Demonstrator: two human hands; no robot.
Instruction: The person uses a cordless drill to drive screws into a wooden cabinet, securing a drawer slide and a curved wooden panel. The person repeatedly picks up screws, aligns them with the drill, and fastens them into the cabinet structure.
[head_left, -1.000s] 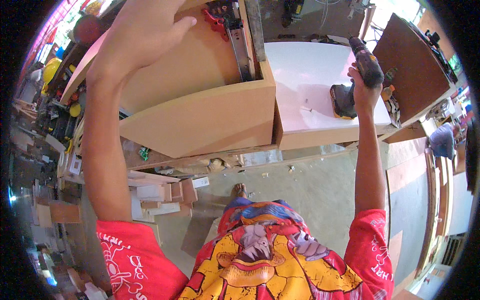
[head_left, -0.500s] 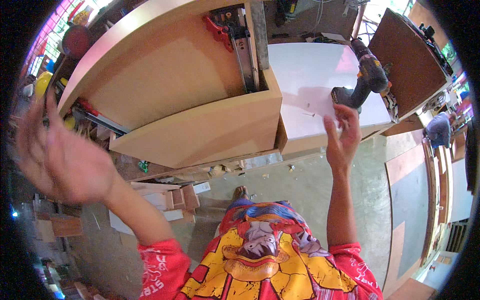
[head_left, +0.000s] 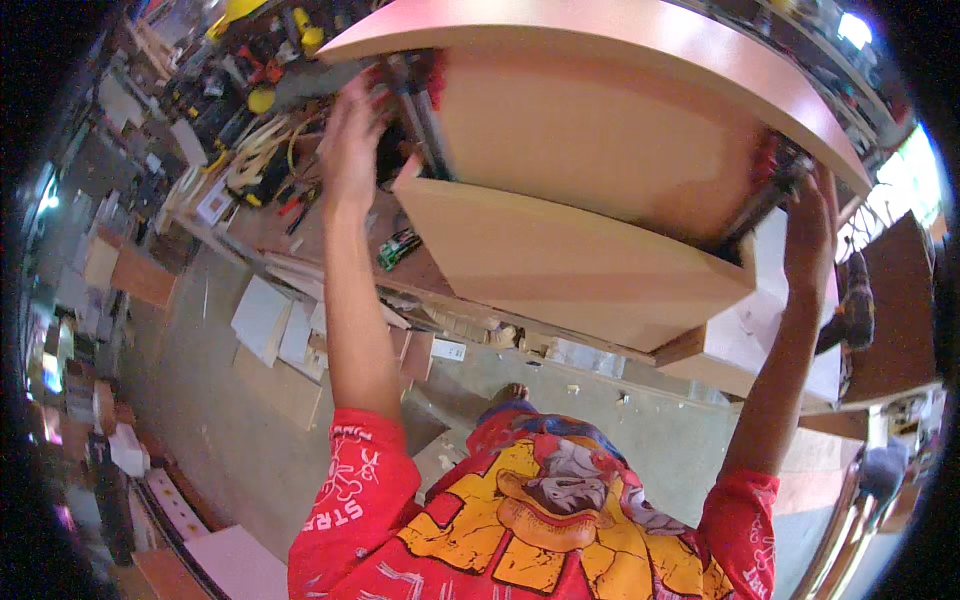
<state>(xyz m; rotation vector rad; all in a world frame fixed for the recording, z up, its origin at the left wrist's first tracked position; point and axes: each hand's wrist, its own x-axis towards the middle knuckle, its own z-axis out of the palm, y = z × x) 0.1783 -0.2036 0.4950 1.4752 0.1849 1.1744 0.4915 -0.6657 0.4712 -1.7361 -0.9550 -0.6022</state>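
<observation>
A tan wooden drawer-like piece with a broad curved panel along its far edge is in front of me. Dark metal slides with red parts run along its two ends. My left hand is beside the left slide, its blurred fingers stretched toward the red part; contact is unclear. At the opposite end, my right hand is against the right slide, with its fingers bent inward and mostly hidden. A cordless drill stands by my right forearm, on a white-topped box.
Tools and a coil of cord clutter the left of the workbench. A small green item lies near the wooden piece. Board offcuts are on the floor at left. A brown panel stands at far right.
My view has swung left, so the wooden piece appears further right. My left hand has come to its left slide. My right hand has moved from beside the drill to the right slide.
</observation>
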